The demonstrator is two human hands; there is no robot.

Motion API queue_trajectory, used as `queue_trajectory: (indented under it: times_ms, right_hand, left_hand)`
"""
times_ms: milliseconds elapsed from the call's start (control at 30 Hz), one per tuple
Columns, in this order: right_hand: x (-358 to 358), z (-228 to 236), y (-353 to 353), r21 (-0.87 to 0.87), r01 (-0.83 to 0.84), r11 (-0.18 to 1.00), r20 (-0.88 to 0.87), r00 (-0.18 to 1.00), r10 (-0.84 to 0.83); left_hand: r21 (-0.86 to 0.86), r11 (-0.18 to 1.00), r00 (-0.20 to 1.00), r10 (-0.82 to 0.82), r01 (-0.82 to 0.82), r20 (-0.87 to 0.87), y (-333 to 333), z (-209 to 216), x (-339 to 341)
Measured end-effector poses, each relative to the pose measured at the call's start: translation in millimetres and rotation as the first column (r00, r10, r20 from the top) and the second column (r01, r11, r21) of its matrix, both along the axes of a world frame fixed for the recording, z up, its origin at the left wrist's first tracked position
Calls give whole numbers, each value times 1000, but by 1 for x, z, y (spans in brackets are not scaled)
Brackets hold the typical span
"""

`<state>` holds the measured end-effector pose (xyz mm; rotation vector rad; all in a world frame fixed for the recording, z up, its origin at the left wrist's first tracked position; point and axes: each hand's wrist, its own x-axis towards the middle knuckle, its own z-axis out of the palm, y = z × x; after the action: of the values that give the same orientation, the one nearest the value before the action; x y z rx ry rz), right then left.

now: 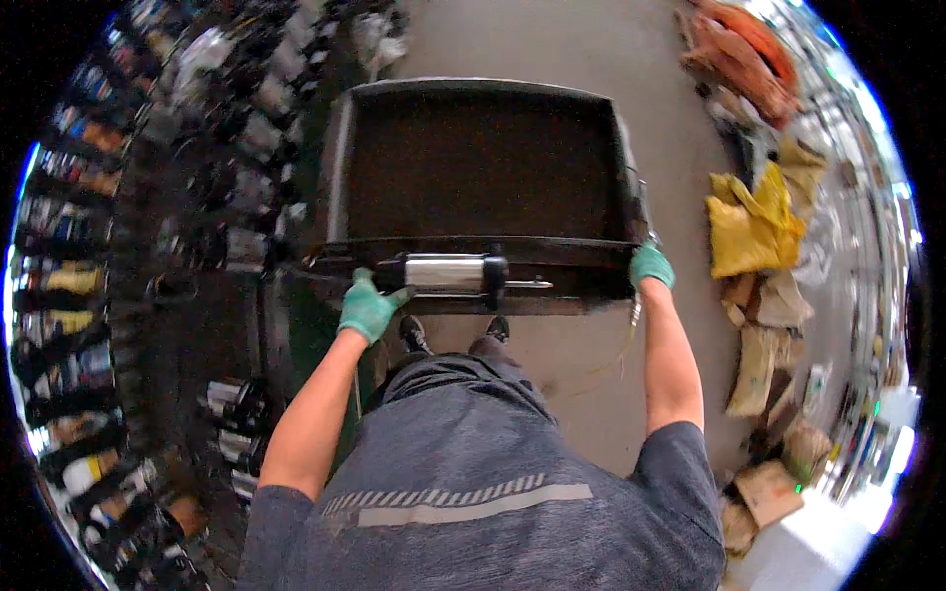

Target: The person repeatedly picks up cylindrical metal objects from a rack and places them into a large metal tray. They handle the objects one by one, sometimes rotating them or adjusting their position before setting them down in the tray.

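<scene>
Both my hands wear green gloves. My left hand (pixel 369 308) is at the left end of a shiny metal cylinder (pixel 443 272) with black ends, which looks like a motor. Its thumb and forefinger are spread, and the thumb lies close to the cylinder's lower side; whether they touch is unclear. A thin shaft juts from the cylinder's right end. It lies along the near ledge of a large black open box (pixel 483 87). Beside the box's right corner, my right hand (pixel 651 266) is closed around a slim air gun (pixel 645 202), with a fitting and pale hose hanging below.
Many dark and metal parts (pixel 246 246) line the left side. Along the right lie a yellow sack (pixel 749 227), orange cloth (pixel 749 54), brown paper pieces (pixel 754 369) and a cardboard box (pixel 769 492). Grey floor (pixel 522 39) shows beyond the black box.
</scene>
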<state>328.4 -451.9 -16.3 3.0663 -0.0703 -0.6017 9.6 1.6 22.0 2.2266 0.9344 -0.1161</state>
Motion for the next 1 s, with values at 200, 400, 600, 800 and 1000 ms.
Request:
queue_trajectory:
  times_ms: [200, 400, 600, 800, 1000]
  right_hand:
    - [-28, 33, 58, 232, -98, 968, 338, 941, 14]
    - [-118, 76, 213, 673, -397, 624, 379, 910, 170]
    - [-160, 82, 283, 276, -607, 745, 357, 784, 507]
    - [-158, 80, 283, 279, -547, 789, 337, 825, 453]
    - [-159, 81, 287, 263, -475, 840, 308, 866, 394]
  left_hand:
    - [-25, 997, 991, -70, 68, -117, 4, 11, -2]
    - [370, 817, 896, -380, 441, -229, 62, 11, -2]
    - [559, 568, 796, -401, 604, -453, 161, -5, -30]
    - [307, 570, 614, -488, 762, -620, 178, -12, -16]
    - [272, 648, 691, -574, 711, -439, 201, -24, -17]
